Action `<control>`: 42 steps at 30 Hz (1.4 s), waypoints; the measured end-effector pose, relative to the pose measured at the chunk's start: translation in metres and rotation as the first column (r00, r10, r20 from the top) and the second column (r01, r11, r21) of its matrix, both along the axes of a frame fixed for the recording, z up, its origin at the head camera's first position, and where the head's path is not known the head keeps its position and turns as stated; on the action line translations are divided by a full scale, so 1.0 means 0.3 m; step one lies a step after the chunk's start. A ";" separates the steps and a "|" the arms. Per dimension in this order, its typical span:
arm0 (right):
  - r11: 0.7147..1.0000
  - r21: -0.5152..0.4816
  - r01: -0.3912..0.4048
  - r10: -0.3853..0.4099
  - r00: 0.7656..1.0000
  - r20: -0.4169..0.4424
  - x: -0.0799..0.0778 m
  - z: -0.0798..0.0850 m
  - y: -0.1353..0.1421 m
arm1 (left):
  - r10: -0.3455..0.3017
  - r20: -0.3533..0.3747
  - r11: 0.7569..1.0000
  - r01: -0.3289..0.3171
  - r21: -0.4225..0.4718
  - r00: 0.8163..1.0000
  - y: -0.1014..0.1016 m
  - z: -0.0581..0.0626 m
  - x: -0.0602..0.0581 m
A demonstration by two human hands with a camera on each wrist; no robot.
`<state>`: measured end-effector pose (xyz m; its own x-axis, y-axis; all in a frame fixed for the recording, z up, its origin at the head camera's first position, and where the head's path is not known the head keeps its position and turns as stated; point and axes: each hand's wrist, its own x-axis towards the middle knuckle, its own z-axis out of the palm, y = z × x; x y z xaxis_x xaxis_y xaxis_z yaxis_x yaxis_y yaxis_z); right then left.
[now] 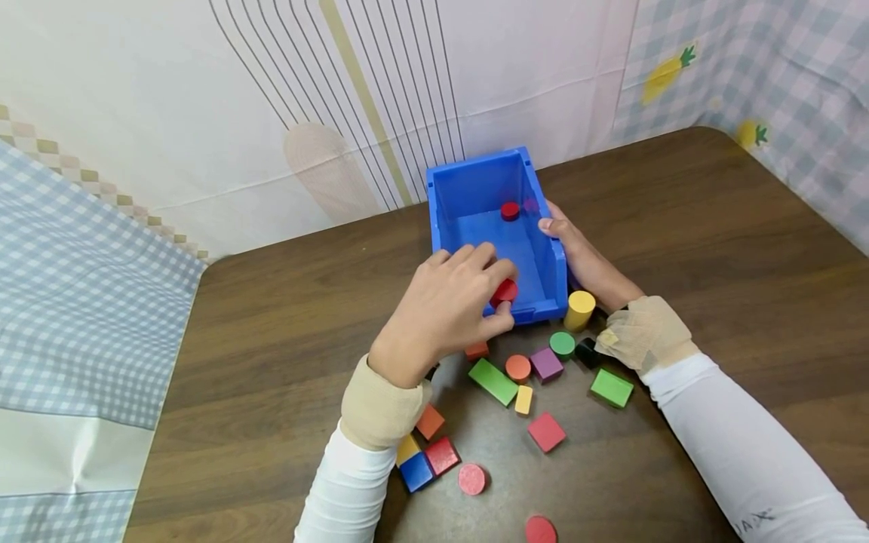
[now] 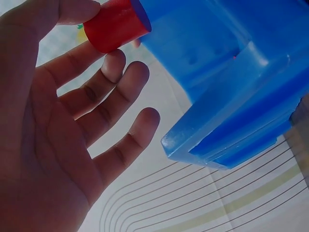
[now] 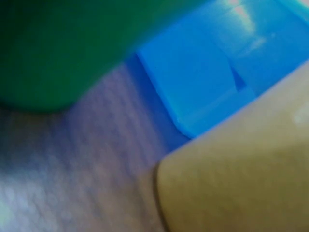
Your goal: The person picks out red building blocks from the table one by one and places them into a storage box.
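My left hand (image 1: 448,305) pinches a red cylinder block (image 2: 116,26) between thumb and index finger, over the front part of a blue plastic bin (image 1: 558,283). Its other fingers are spread apart beside the block in the left wrist view. Inside the bin, near the back right corner, lies another red round block (image 1: 510,211). My right hand (image 1: 587,260) grips the bin's right side, thumb at the rim, its other fingers mostly hidden behind the wall. A yellow cylinder (image 1: 579,311) stands between that wrist and the bin's front corner.
In front of the bin lie several blocks, among them a long green block (image 1: 493,381), a purple block (image 1: 546,364), a green round block (image 1: 562,345) and a red square block (image 1: 546,432). A blue block (image 1: 416,471) sits by the left forearm. Patterned cloth hangs behind the table (image 1: 271,347).
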<state>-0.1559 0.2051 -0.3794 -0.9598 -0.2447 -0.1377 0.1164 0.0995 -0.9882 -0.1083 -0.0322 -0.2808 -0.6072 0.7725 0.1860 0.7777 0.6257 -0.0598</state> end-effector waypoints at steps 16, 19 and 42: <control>1.000 -0.011 -0.003 0.003 1.000 -0.007 0.001 0.001 0.007 | 0.020 0.026 1.000 -0.021 0.019 0.999 0.014 -0.031 -0.024; 1.000 0.001 0.003 -0.003 1.000 0.001 0.001 0.001 0.004 | 0.035 0.026 0.999 -0.035 0.005 0.999 0.013 -0.040 -0.029; 0.999 0.032 0.004 -0.004 1.000 -0.001 0.004 0.002 -0.001 | 0.115 0.053 0.993 -0.113 -0.027 0.992 0.030 -0.079 -0.046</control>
